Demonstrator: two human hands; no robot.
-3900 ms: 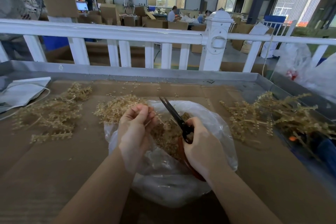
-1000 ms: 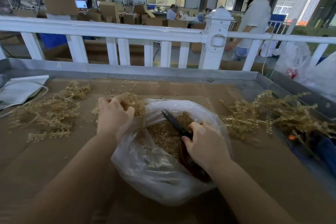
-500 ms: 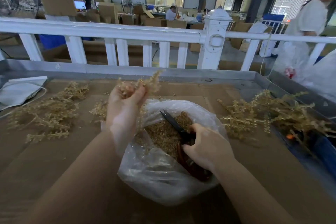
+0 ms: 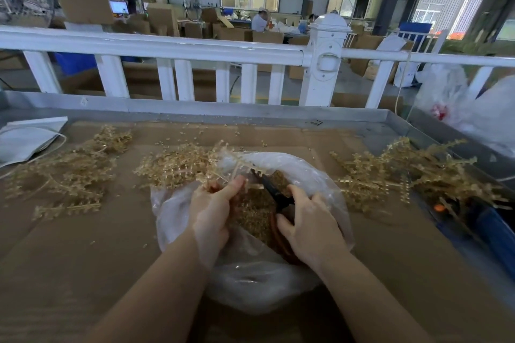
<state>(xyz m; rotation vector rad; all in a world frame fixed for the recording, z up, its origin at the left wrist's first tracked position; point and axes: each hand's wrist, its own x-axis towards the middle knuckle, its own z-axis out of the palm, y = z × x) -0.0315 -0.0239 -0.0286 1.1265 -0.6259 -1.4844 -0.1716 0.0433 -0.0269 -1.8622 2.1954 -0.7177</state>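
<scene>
Golden sprig point(image 4: 223, 153) and scissors point(image 4: 274, 193) held over a plastic bag point(image 4: 250, 289)
The sprig's stem is gripped by the curled left hand point(image 4: 211, 211) at the bag's mouth; the scissors' handles are clasped in the right hand point(image 4: 312, 228), blades pointed up beside the sprig, above cut bits point(image 4: 253, 217) gathered in the bag

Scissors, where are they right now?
In the head view the scissors are in the right hand, just right of centre, blades over the open plastic bag, close beside the left hand holding a golden sprig.
</scene>
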